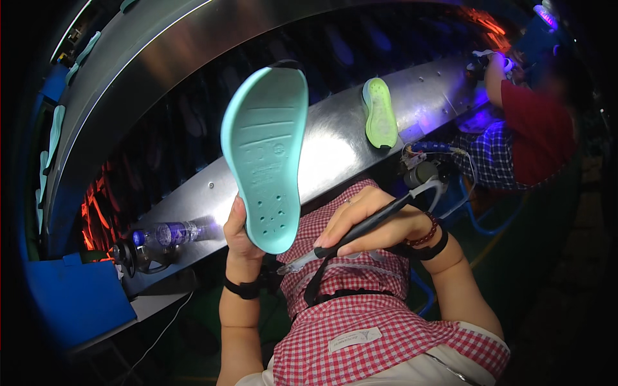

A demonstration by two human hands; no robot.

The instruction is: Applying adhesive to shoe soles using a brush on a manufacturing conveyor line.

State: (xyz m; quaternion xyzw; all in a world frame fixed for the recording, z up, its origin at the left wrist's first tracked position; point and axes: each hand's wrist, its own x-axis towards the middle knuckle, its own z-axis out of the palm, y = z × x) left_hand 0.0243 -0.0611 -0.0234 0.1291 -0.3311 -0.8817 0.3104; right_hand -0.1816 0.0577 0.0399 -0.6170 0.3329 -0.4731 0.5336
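Note:
My left hand [239, 235] grips a turquoise shoe sole [267, 161] near its rounded, perforated heel end. The sole stands upright, its grooved face toward me and a black patch at the toe tip. In my right hand [373, 219] is a slim hand tool [370, 224] with a black grip and pale grey ends. Its whitish tip [297, 264] points down to the left, below the sole's heel and apart from it. Whether that tip is a brush or a blade I cannot make out.
A yellow-green sole [380, 116] lies on the metal ledge [335, 145]. A clear bottle [168, 233] rests at the ledge's left end, near a blue box [80, 299]. Behind, dark soles fill a curved machine with glowing orange parts. A co-worker in red [537, 128] works at right.

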